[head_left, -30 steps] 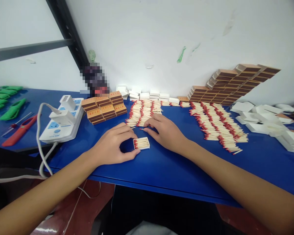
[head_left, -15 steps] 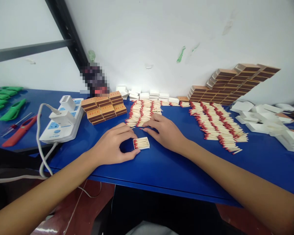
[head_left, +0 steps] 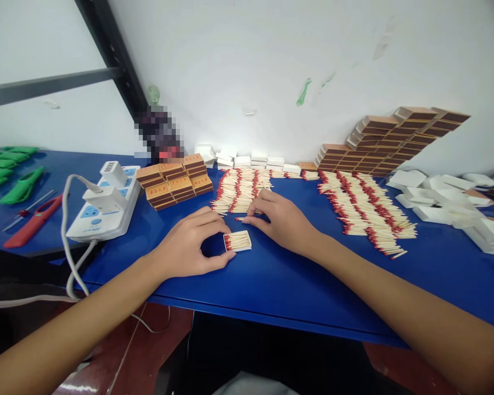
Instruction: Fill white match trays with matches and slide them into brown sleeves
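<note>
My left hand (head_left: 196, 241) grips the left end of a small white matchbox tray (head_left: 251, 244) between thumb and fingers. Several matches (head_left: 237, 241) lie in the tray, red heads to the left. Just up and right of it, my right hand (head_left: 278, 219) pinches a match (head_left: 239, 219) between thumb and forefinger, its red head pointing left. Behind my hands spreads a heap of loose matches (head_left: 241, 189). A larger spread of matches (head_left: 366, 208) lies to the right on the blue table.
Closed matchboxes (head_left: 175, 184) are stacked at the left and a taller matchbox stack (head_left: 387, 140) stands against the wall. Empty white trays (head_left: 444, 197) pile up at the right. A white power strip (head_left: 107, 208), a red lighter (head_left: 35, 222) and green lighters (head_left: 22, 185) lie at the left.
My right hand has shifted slightly to the right with the match. The left hand and the tray have stayed in place.
</note>
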